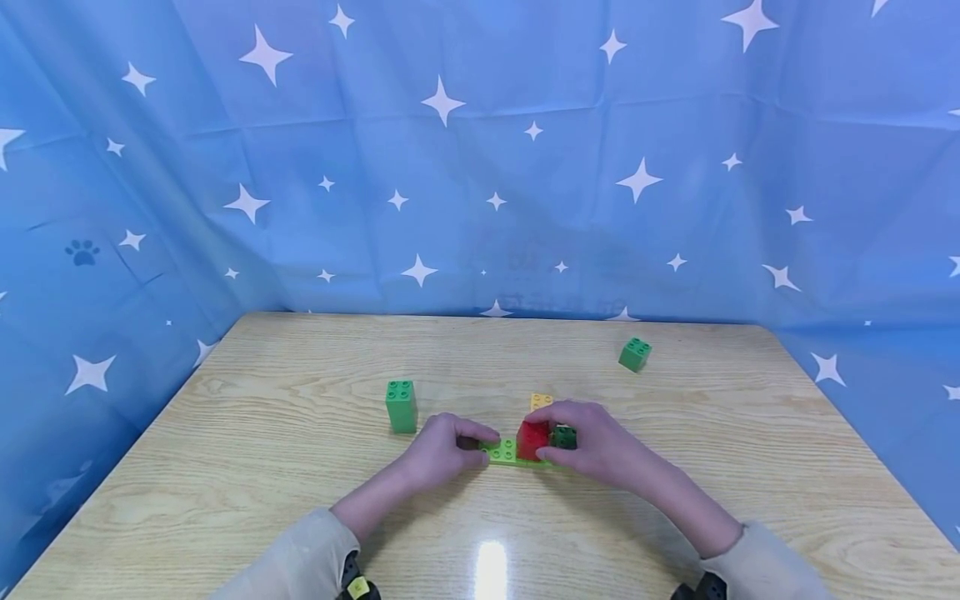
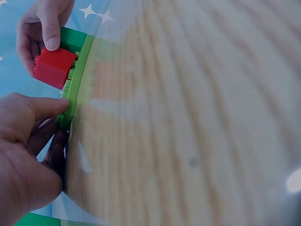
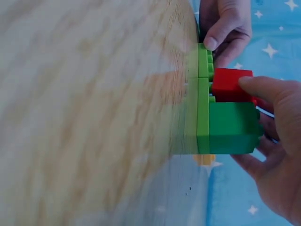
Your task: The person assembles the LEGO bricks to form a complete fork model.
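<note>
Two light green plates (image 1: pixel 504 451) lie end to end on the table in the head view, with a seam visible in the right wrist view. My left hand (image 1: pixel 444 451) pinches their left end between thumb and fingers. A red brick (image 1: pixel 530 441) is gripped by my right hand (image 1: pixel 600 443), thumb on the near side. In the left wrist view that red brick (image 2: pixel 55 68) tilts slightly over the plate's studs; whether it touches them I cannot tell. Beside it, a dark green brick (image 3: pixel 233 127) sits on the plates' right end, partly hidden by the right hand in the head view.
Just behind the plates stands a yellow brick (image 1: pixel 542 401), partly covered by the right hand. A tall green brick stack (image 1: pixel 401 408) is left of the left hand. Farther back at right lies a small green brick (image 1: pixel 634 355). A blue starred curtain (image 1: pixel 480 167) hangs behind the table.
</note>
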### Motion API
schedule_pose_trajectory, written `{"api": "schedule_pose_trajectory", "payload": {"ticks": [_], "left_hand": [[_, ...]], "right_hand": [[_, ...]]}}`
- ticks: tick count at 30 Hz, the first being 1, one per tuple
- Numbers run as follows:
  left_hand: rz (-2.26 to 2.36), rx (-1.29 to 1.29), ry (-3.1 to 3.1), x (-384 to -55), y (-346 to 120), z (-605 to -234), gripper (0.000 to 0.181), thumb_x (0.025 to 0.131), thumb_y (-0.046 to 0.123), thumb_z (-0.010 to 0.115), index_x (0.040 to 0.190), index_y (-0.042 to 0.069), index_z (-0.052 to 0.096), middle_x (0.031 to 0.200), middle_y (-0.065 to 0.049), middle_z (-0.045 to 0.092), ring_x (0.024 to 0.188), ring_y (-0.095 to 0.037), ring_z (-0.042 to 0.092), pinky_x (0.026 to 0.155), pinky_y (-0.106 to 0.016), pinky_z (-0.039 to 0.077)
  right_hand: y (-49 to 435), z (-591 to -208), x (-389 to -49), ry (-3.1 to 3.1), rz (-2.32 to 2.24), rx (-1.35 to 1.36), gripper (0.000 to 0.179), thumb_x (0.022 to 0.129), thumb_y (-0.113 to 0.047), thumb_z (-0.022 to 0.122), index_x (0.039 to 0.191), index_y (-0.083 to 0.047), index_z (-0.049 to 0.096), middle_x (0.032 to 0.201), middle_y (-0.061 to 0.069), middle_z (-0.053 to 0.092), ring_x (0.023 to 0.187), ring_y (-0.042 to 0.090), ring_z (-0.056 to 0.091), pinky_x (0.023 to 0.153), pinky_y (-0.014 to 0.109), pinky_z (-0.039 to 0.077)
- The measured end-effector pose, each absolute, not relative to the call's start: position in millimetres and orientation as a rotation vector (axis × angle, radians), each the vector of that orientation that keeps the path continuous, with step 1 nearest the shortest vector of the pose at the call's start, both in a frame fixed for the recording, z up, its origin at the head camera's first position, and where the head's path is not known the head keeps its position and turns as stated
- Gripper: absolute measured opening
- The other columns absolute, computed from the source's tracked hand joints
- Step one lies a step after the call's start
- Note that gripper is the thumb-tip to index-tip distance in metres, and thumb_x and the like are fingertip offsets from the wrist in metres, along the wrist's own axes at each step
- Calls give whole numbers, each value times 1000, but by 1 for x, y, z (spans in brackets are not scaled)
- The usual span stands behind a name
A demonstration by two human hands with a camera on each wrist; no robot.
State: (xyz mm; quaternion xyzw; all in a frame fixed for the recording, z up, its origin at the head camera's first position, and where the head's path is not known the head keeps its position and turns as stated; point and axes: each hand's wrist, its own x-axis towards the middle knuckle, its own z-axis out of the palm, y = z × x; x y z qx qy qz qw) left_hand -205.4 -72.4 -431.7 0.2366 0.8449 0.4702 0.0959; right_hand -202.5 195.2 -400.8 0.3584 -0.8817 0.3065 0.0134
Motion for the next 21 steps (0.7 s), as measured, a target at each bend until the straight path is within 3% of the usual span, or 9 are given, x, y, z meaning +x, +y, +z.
{"api": "schedule_pose_trajectory", "payload": {"ticks": [21], "left_hand": [[1418, 695, 2488, -205, -73, -431, 24, 89, -1, 75, 112, 4, 79, 116, -6, 75, 110, -22, 66, 86, -30, 55]], "right_hand": [[196, -406, -202, -2744, 958, 1075, 36, 88, -12, 83, 122, -10, 73, 110, -2, 74, 98, 16, 69, 86, 37, 57]]}}
